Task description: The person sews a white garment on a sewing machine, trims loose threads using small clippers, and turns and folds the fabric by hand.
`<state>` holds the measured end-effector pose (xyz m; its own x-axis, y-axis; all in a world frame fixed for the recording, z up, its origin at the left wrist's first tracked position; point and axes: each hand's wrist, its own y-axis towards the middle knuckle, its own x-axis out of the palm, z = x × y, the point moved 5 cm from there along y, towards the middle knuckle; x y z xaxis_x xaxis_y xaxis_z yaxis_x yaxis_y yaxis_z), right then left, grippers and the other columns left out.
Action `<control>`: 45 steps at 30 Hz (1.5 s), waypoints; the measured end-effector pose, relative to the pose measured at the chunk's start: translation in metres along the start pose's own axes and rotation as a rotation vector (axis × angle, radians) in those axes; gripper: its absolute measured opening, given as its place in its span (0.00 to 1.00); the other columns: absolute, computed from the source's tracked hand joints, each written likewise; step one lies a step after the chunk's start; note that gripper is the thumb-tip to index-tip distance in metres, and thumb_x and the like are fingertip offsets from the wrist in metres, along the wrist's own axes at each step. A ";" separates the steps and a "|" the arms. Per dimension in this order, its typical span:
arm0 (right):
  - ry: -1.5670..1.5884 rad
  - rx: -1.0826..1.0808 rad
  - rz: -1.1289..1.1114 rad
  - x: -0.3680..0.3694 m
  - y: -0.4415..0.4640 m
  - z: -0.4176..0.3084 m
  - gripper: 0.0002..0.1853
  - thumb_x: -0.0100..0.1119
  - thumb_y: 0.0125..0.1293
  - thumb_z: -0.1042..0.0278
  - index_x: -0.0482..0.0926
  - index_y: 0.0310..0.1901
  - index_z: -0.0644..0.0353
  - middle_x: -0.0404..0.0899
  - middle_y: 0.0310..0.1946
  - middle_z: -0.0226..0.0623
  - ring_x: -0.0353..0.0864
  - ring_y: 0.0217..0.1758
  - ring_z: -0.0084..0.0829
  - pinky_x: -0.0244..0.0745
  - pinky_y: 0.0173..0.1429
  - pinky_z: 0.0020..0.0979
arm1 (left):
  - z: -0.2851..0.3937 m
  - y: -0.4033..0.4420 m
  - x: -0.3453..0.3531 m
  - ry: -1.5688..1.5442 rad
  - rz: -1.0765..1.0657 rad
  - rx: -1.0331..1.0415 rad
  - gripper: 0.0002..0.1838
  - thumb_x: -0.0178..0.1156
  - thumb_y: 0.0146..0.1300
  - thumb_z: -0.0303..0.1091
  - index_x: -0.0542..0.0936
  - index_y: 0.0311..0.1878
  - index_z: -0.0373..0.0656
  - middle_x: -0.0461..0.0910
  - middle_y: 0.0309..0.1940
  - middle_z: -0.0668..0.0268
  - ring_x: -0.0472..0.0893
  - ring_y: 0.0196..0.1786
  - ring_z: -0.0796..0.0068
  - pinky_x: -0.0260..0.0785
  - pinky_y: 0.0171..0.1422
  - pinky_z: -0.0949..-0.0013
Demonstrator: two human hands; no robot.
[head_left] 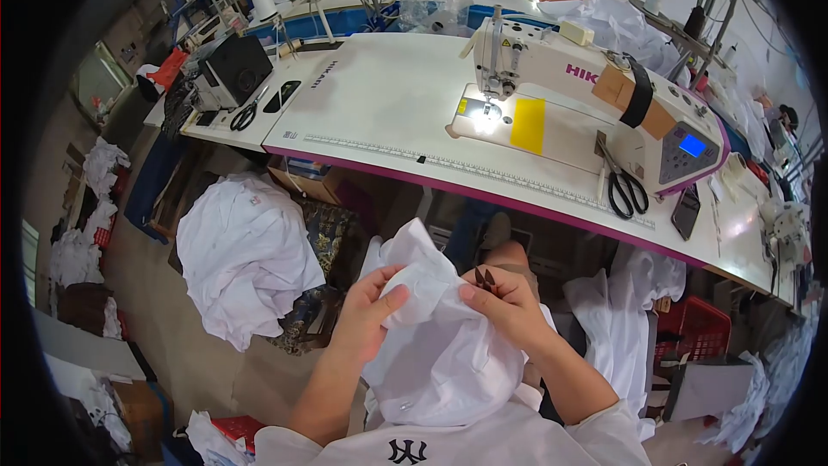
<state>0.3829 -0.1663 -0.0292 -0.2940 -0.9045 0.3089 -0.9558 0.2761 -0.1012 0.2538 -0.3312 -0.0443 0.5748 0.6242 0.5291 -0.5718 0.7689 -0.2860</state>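
White cloth (444, 354) lay across the person's lap at 6 o'clock, its upper edge pinched in the closed grip of the left hand (371, 311) and in that of the right hand (509, 306), which also held small dark snips (486, 280), tips up. Beyond the hands stood a white desk (371, 112), with a lit sewing machine (552, 65) on it toward 1 o'clock and black-handled scissors (627, 192) near 3 o'clock, while a heap of white fabric (246, 250) sat toward 9 o'clock.
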 end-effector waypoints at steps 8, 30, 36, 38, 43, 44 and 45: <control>0.092 0.029 0.020 0.002 -0.002 0.005 0.05 0.60 0.76 0.70 0.83 0.48 0.61 0.80 0.37 0.19 0.72 0.38 0.11 0.67 0.45 0.19 | 0.008 -0.002 0.019 0.058 -0.045 0.081 0.14 0.64 0.74 0.35 0.85 0.54 0.35 0.87 0.46 0.66 0.84 0.46 0.78 0.76 0.53 0.70; 0.339 0.112 0.055 0.006 0.003 0.022 0.06 0.64 0.75 0.69 0.84 0.46 0.61 0.81 0.38 0.20 0.74 0.42 0.13 0.70 0.48 0.20 | 0.021 0.005 0.027 0.213 0.094 0.364 0.14 0.57 0.80 0.39 0.83 0.44 0.36 0.83 0.37 0.72 0.77 0.37 0.87 0.69 0.43 0.77; 0.398 0.170 0.015 0.015 0.004 0.026 0.05 0.63 0.76 0.68 0.84 0.45 0.60 0.82 0.38 0.20 0.75 0.41 0.12 0.71 0.47 0.21 | 0.014 0.011 0.015 0.182 0.160 0.376 0.17 0.57 0.80 0.41 0.83 0.41 0.36 0.82 0.33 0.74 0.75 0.34 0.88 0.67 0.39 0.78; 0.376 0.163 0.010 0.017 0.004 0.029 0.06 0.62 0.76 0.68 0.84 0.45 0.60 0.82 0.38 0.21 0.76 0.40 0.12 0.72 0.46 0.21 | 0.012 0.013 0.011 0.165 0.194 0.366 0.18 0.57 0.80 0.42 0.83 0.39 0.37 0.82 0.33 0.74 0.75 0.34 0.88 0.67 0.39 0.78; 0.348 0.162 0.004 0.019 0.004 0.030 0.07 0.61 0.77 0.67 0.84 0.45 0.60 0.82 0.39 0.21 0.75 0.41 0.12 0.72 0.47 0.21 | 0.009 0.016 0.005 0.114 0.264 0.341 0.19 0.56 0.80 0.44 0.83 0.38 0.37 0.82 0.33 0.75 0.76 0.34 0.87 0.69 0.40 0.77; 0.343 0.164 0.010 0.019 0.004 0.030 0.07 0.60 0.77 0.67 0.84 0.45 0.60 0.82 0.39 0.20 0.75 0.42 0.12 0.72 0.48 0.20 | 0.009 0.016 0.005 0.114 0.266 0.337 0.19 0.56 0.80 0.44 0.83 0.38 0.37 0.82 0.33 0.75 0.76 0.34 0.87 0.69 0.40 0.77; 0.345 0.167 0.011 0.019 0.004 0.031 0.07 0.60 0.77 0.67 0.84 0.45 0.60 0.82 0.39 0.20 0.75 0.42 0.12 0.72 0.48 0.20 | 0.009 0.017 0.004 0.114 0.260 0.338 0.20 0.56 0.80 0.45 0.82 0.38 0.39 0.83 0.34 0.72 0.78 0.35 0.85 0.72 0.41 0.75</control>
<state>0.3742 -0.1922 -0.0530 -0.3157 -0.7315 0.6043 -0.9469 0.2024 -0.2497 0.2414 -0.3171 -0.0398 0.4368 0.8166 0.3773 -0.8543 0.5080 -0.1104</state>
